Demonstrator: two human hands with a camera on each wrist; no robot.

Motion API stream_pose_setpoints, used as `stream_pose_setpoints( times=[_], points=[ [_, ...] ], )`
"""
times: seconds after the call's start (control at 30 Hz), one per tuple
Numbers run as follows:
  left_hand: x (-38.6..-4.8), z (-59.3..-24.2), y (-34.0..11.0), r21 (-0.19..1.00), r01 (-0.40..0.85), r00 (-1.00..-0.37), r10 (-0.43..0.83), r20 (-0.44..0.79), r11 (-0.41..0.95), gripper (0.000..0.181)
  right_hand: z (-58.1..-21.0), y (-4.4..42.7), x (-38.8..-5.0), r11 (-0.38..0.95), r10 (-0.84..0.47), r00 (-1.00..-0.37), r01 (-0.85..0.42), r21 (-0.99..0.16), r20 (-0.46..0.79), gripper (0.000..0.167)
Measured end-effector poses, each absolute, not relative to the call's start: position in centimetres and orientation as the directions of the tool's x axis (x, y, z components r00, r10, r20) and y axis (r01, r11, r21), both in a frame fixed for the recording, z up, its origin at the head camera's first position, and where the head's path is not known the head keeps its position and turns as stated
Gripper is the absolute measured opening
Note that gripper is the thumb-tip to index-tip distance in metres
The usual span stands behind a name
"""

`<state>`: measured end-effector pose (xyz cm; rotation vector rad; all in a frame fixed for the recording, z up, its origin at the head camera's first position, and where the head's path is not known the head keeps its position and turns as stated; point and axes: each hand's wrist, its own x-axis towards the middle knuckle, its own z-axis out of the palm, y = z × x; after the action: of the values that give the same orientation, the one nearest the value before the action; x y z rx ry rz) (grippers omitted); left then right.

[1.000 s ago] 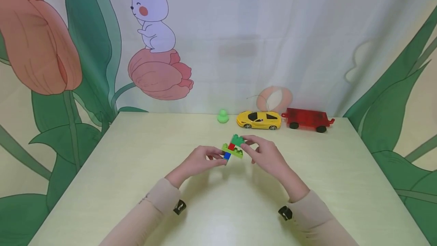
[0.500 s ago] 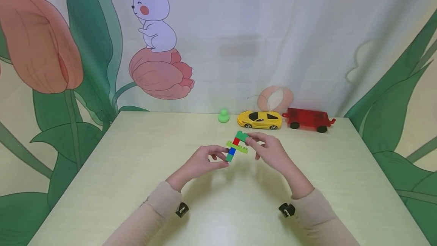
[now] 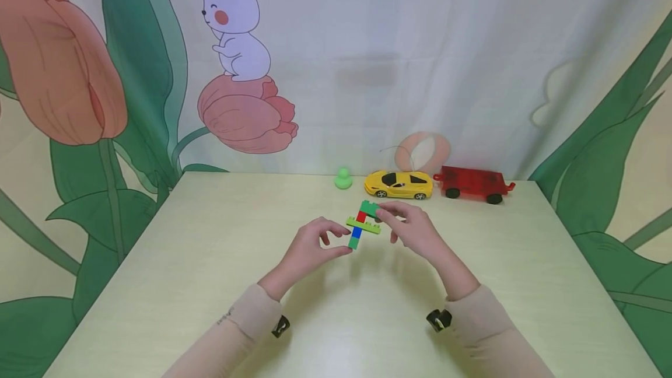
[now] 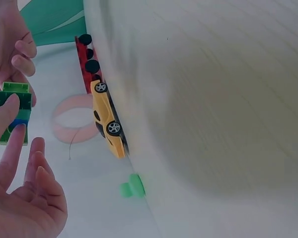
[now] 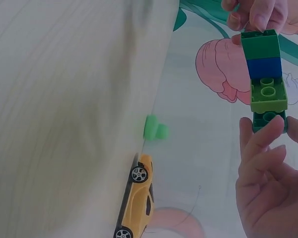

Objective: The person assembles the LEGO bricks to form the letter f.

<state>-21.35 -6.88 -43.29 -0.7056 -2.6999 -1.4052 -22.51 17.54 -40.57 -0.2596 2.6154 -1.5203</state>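
Note:
A small structure of joined toy bricks (image 3: pixel 358 228) is held up between my hands over the table. From the top it has a green brick (image 3: pixel 369 208), a red brick, a longer lime brick, a blue brick (image 5: pixel 264 68) and a green brick at the lower end. My right hand (image 3: pixel 412 230) pinches the upper green brick between thumb and fingers. My left hand (image 3: pixel 311 245) has thumb and index finger at the lower end; in the left wrist view its thumb (image 4: pixel 9 111) overlaps the green brick.
At the table's back edge stand a light green knob-shaped piece (image 3: pixel 343 179), a yellow toy car (image 3: pixel 399 185) and a red toy trailer (image 3: pixel 471 183). Behind them hangs a printed cloth (image 3: pixel 336 104). The pale table (image 3: pixel 220 232) lies under my hands.
The brick structure has moved slightly up and right, and its lower green brick has come into view. My left fingers have spread a little at its lower end. My right hand keeps its pinch.

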Motion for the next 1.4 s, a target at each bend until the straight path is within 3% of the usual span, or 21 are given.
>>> stream_pose_setpoints(
  times=[0.47, 0.9, 1.4],
  points=[
    [-21.2, -43.9, -6.7, 0.781, 0.296, -0.924, 0.371, 0.088, 0.550, 0.029, -42.4, 17.4, -24.7, 0.546, -0.254, -0.943, 0.045, -0.837, -0.217, 0.050],
    [-21.4, -45.0, -6.7, 0.816, 0.212, -0.927, 0.376, -0.006, 0.537, 0.025, -44.2, 16.6, -25.5, 0.603, -0.232, -0.939, 0.067, -0.795, -0.255, 0.042],
    [-21.9, -45.6, -6.7, 0.753, 0.193, -0.925, 0.373, -0.074, 0.629, 0.028, -45.3, 16.0, -26.0, 0.671, -0.251, -0.922, 0.054, -0.739, -0.295, 0.039]
  ],
)
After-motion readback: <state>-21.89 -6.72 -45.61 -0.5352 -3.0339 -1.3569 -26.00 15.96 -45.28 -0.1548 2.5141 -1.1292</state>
